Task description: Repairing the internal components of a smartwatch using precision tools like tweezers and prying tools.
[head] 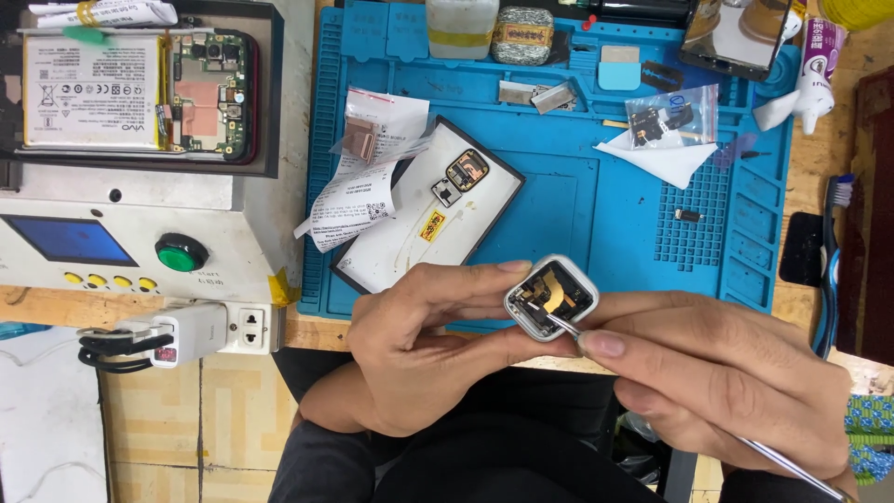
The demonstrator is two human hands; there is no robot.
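Head view: my left hand [419, 345] pinches opened smartwatch case [551, 296] by edges, just off near edge of blue repair mat [577, 214]. Right hand [726, 382] closed on tweezers [562, 325], tip inside case. Step, I judge: working internal part. Next needs steady, light pick.

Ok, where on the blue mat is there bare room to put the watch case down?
Bare: the blue mat centre, between the detached screen and the grid pocket holding a small part. Crowded: the back edge with the parts bag and tissue, and left by the receipts.
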